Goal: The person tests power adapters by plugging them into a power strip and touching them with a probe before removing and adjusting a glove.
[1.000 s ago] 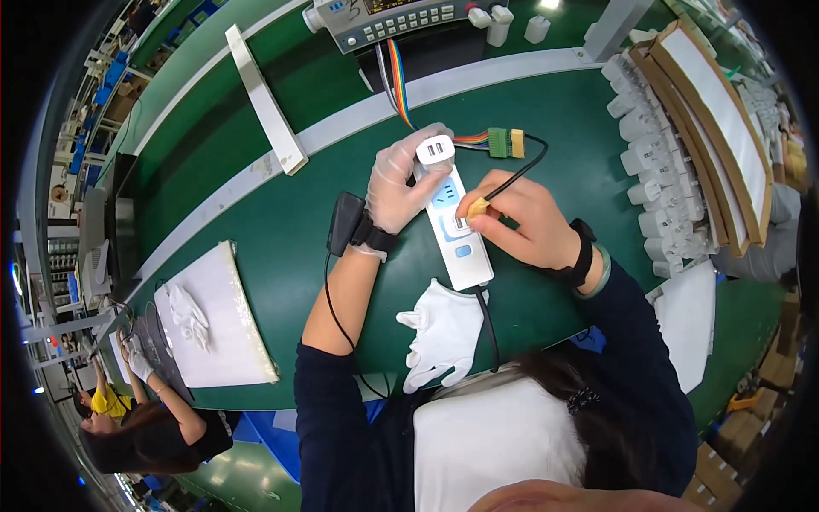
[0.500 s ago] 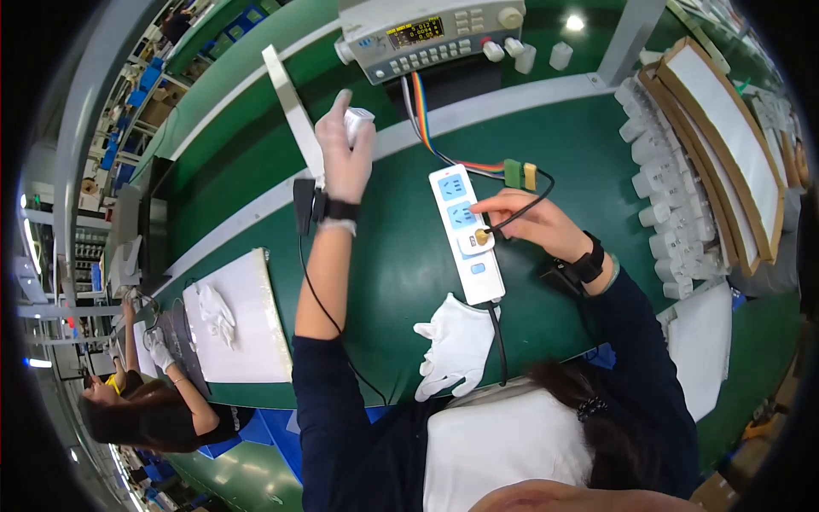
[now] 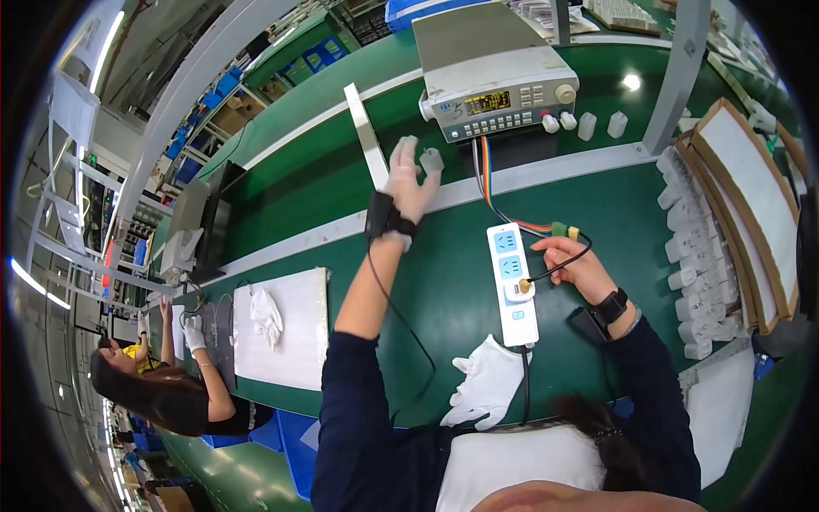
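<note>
My left hand (image 3: 409, 186), in a thin white glove, reaches past the metal rail at the back of the bench. Its fingers are spread beside a small white charger-like block (image 3: 432, 160), apparently free of it. My bare right hand (image 3: 577, 266) hovers just right of the white power strip (image 3: 519, 328), fingers loosely bent and apart with nothing visible in them. A white plug-in charger (image 3: 518, 293) sits in the strip's lower socket. A black cable (image 3: 559, 273) arcs from its yellow plug past my right fingers to a green connector (image 3: 559, 229).
A grey bench instrument (image 3: 499, 102) stands at the back, with several white blocks (image 3: 587, 126) to its right. Rows of white blocks (image 3: 695, 256) and cardboard trays (image 3: 742, 213) line the right side. A white glove (image 3: 488, 381) lies near me. At left, another person (image 3: 162, 384) works.
My left hand has opened from around the white block, which now stands beside its thumb. My right index finger has drawn back from the strip's sockets. The view has shifted.
</note>
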`<action>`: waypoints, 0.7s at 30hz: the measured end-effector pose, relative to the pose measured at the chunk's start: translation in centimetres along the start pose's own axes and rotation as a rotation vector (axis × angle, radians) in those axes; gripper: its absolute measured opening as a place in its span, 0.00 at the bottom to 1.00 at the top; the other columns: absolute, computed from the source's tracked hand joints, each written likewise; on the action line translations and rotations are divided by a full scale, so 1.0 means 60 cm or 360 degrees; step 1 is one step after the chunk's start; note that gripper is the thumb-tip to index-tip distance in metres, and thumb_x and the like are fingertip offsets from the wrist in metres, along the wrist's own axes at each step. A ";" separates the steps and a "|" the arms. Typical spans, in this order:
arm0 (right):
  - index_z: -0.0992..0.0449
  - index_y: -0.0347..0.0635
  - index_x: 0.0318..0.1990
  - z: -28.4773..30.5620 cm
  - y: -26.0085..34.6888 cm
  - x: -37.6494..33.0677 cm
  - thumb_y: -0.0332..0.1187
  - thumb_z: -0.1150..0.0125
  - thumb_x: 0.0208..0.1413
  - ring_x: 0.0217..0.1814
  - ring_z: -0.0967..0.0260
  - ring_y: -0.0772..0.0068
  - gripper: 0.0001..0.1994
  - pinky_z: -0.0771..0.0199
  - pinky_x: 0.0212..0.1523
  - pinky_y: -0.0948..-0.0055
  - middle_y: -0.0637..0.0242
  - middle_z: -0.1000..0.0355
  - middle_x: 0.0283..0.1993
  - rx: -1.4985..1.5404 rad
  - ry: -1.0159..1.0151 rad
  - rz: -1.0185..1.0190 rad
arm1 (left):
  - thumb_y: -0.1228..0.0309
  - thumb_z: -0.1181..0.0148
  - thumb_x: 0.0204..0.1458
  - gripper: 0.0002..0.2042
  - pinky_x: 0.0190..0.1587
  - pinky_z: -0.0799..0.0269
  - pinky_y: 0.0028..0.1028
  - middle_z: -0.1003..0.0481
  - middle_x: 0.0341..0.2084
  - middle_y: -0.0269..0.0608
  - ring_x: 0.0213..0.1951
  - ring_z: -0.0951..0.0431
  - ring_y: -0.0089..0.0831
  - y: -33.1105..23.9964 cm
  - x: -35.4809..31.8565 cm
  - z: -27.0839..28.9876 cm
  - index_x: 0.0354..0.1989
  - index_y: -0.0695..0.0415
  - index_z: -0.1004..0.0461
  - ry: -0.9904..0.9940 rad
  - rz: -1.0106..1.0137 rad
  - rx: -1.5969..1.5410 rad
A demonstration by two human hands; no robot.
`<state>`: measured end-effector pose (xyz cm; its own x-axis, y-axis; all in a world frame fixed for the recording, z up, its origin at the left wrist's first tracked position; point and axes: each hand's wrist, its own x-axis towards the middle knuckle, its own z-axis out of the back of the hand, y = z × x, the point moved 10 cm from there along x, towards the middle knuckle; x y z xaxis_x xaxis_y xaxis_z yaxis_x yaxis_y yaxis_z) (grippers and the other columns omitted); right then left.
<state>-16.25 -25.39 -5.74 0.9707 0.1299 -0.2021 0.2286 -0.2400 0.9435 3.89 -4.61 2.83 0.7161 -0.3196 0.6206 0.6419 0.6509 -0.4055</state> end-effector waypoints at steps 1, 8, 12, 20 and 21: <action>0.26 0.38 0.46 0.013 0.004 -0.006 0.37 0.49 0.61 0.24 0.41 0.88 0.13 0.38 0.27 0.85 0.78 0.37 0.24 -0.0014 -0.0053 0.0001 | 0.74 0.40 0.45 0.29 0.44 0.28 0.31 0.38 0.57 0.51 0.40 0.25 0.37 -0.046 -0.011 0.004 0.59 0.57 0.39 0.0077 0.0101 -0.0422; 0.27 0.38 0.46 -0.002 -0.001 0.002 0.36 0.49 0.61 0.23 0.39 0.86 0.12 0.36 0.25 0.84 0.76 0.36 0.25 -0.0208 -0.0029 0.0043 | 0.79 0.49 0.51 0.22 0.47 0.33 0.28 0.31 0.53 0.44 0.48 0.27 0.31 -0.235 -0.155 -0.008 0.56 0.57 0.34 0.0450 -0.0133 -0.1198; 0.28 0.37 0.45 0.002 -0.013 0.007 0.34 0.48 0.61 0.23 0.37 0.85 0.11 0.34 0.24 0.83 0.75 0.35 0.26 -0.0264 -0.0069 0.0038 | 0.81 0.50 0.50 0.19 0.48 0.33 0.32 0.30 0.52 0.44 0.52 0.28 0.38 -0.266 -0.187 -0.039 0.52 0.57 0.31 0.0622 -0.0486 -0.0872; 0.29 0.35 0.44 0.007 -0.027 0.008 0.31 0.47 0.60 0.22 0.36 0.84 0.09 0.34 0.23 0.82 0.72 0.33 0.27 -0.0213 -0.0062 0.0013 | 0.78 0.47 0.46 0.16 0.49 0.32 0.36 0.26 0.47 0.40 0.50 0.27 0.42 -0.272 -0.183 -0.049 0.46 0.54 0.27 0.0709 -0.0597 -0.0968; 0.29 0.35 0.44 0.006 -0.030 0.011 0.30 0.47 0.60 0.22 0.36 0.83 0.09 0.33 0.23 0.82 0.71 0.33 0.27 -0.0212 -0.0059 0.0007 | 0.78 0.47 0.46 0.16 0.49 0.32 0.36 0.26 0.47 0.40 0.50 0.27 0.42 -0.275 -0.182 -0.046 0.46 0.54 0.27 0.0698 -0.0626 -0.0942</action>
<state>-16.01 -25.23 -7.67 0.9743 0.0928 -0.2053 0.2150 -0.1104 0.9704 -13.75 -13.73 0.90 0.3730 -0.7666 0.5226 0.8178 0.0055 -0.5755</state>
